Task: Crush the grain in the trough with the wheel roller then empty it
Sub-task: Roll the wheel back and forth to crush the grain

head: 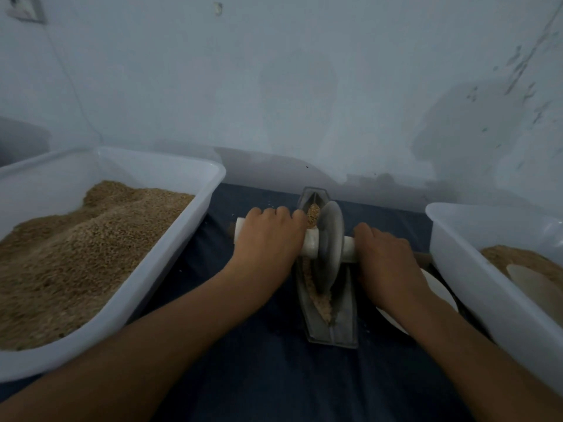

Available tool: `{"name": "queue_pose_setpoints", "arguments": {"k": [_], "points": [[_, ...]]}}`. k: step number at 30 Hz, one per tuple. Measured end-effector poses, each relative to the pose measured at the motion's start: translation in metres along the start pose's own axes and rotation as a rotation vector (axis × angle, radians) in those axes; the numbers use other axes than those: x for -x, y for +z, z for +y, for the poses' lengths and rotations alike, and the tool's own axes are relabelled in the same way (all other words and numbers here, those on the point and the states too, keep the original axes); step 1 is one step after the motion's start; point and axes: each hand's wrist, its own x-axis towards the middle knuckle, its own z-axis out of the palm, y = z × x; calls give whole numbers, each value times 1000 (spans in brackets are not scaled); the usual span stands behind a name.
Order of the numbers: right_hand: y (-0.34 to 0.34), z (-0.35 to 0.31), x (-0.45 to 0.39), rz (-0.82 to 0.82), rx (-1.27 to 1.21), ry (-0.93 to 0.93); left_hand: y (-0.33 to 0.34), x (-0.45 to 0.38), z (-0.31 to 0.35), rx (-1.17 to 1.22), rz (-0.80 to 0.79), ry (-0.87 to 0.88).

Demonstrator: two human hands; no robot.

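Forearms fill the bottom of our view, both reaching forward over a dark blue cloth (259, 376) that covers the table. We follow them up to the hands. Our left hand (268, 236) is curled over the white handle (310, 243) on the left side of the wheel, knuckles up, fingers wrapped round it. Our right hand (385, 254) grips the same handle where it comes out on the right side of the wheel; the fingers wrap down over it, so we see mostly the back of the hand.

Between the two hands stands the wheel (330, 248), a grey disc set upright on its edge inside the trough (332, 327), sitting around the middle of its length. That trough is a narrow grey metal boat lying lengthwise away from us on the cloth. Grain (321, 298) lies in its groove on our side of the wheel, pale and broken-looking, and a small heap (313, 213) sits at the far end, just beyond the wheel.

To the left, a big white tub (170, 239) holds a deep bed of brown grain. To the right, another white tub (457, 257) holds a smaller amount, with a pale round dish (536, 284) in it. A white plate (438, 290) peeks out beneath our right wrist, beside that tub.
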Motion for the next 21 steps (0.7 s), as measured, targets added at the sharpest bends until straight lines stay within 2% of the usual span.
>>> {"name": "queue_pose_setpoints", "arguments": {"k": [6, 14, 17, 21], "points": [[13, 11, -42, -30, 52, -42, 22, -47, -8, 13, -38, -23], [11, 19, -101, -333, 114, -17, 33, -79, -16, 22, -71, 18], [12, 17, -102, -308, 121, 0, 33, -78, -18, 32, -59, 22], [16, 17, -85, -162, 93, -41, 30, -66, -17, 52, -33, -2]]}}
